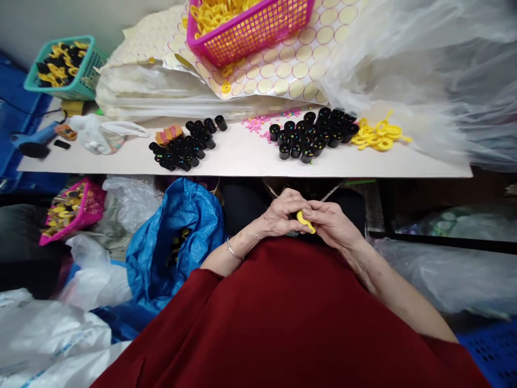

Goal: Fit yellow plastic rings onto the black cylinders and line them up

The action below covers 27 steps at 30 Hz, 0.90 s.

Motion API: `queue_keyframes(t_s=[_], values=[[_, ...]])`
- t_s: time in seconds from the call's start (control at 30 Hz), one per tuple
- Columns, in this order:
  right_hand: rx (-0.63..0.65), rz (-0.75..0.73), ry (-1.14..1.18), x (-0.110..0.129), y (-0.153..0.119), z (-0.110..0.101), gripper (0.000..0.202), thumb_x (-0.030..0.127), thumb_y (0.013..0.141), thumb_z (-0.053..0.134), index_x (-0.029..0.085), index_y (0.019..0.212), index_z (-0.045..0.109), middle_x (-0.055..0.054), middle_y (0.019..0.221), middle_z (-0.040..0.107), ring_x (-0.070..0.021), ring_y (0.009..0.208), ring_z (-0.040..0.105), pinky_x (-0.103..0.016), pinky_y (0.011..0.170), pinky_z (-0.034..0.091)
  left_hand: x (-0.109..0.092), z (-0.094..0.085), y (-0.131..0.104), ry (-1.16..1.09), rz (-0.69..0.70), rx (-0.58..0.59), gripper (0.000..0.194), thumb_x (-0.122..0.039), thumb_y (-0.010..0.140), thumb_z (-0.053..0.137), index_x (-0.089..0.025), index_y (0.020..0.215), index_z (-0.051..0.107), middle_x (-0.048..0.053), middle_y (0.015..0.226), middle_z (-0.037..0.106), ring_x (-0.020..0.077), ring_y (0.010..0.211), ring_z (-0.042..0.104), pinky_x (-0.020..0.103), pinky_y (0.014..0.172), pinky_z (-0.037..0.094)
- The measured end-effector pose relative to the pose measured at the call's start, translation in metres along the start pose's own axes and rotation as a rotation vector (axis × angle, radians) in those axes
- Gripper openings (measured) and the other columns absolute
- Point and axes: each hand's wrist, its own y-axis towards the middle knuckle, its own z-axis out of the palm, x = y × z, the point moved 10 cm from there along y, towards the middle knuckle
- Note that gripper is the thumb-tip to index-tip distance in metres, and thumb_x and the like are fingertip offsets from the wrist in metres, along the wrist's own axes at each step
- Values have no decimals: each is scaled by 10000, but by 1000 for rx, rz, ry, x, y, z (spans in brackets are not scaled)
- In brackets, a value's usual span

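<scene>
Below white table [242, 159], left hand [280, 215] and right hand [333, 223] together, both pinching yellow ring [304, 220].

On the table [242, 156], one cluster of caps [183, 145] lies left and another cluster [313, 134] right, with loose rings [379, 136] just right of that. A basket of rings [250, 24] sits behind on sheets [291, 70]. A second basket [67, 67] stands far left.

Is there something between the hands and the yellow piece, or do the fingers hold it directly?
Nothing visible stands between them. Both the left hand and the right hand grip the yellow piece directly, below the table edge.
</scene>
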Motion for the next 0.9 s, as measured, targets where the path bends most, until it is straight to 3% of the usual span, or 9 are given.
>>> queue_keyframes(t_s=[0.13, 0.3, 0.4, 0.5, 0.6, 0.73, 0.9], values=[[-73, -5, 76, -15, 1, -19, 304, 359, 557, 821, 136, 631, 628, 13, 566, 550, -81, 454, 496, -224, 410, 454, 11, 7, -1, -84, -73, -73, 452, -531, 579, 767, -158, 826, 708, 70, 809, 621, 187, 866, 505, 369, 818, 457], [127, 18, 201, -23, -3, -22, 523, 437, 494, 844, 208, 930, 667, -7, 841, 637, -141, 661, 619, -337, 606, 585, 9, 9, 4, -90, -93, -118, 480, -524, 546, 788, -155, 841, 701, 68, 850, 604, 188, 903, 526, 370, 834, 460], [134, -65, 184, -17, -9, -33, 634, 360, 418, 879, 242, 1000, 655, -20, 966, 645, -156, 769, 622, -383, 718, 584, 4, 12, 9, -92, -75, -148, 481, -543, 555, 774, -156, 830, 701, 63, 834, 596, 191, 900, 527, 379, 835, 457], [134, -95, 174, -16, -13, -40, 674, 383, 386, 880, 246, 1009, 660, -41, 1010, 650, -171, 790, 621, -389, 721, 575, 3, 14, 12, -96, -68, -181, 487, -558, 557, 767, -156, 825, 702, 65, 828, 597, 191, 892, 525, 379, 830, 456], [90, -107, 157, -17, -14, -46, 616, 398, 406, 870, 262, 973, 669, -24, 919, 661, -162, 721, 611, -358, 646, 562, 0, 18, 14, -80, -49, -178, 482, -575, 574, 749, -166, 826, 709, 71, 825, 609, 196, 887, 522, 375, 815, 455], [9, -143, 89, -13, -13, -51, 528, 449, 423, 856, 240, 877, 685, -6, 755, 628, -138, 639, 566, -274, 544, 496, -8, 31, 15, 11, -7, -67, 403, -530, 625, 739, -186, 833, 724, 74, 775, 622, 209, 860, 516, 404, 859, 425], [-67, -156, -33, -8, -11, -48, 372, 442, 503, 821, 209, 749, 667, 18, 613, 522, -103, 533, 449, -250, 477, 422, -2, 40, 10, 150, -64, -8, 342, -486, 686, 696, -212, 889, 719, 79, 822, 636, 225, 882, 516, 414, 943, 376]])
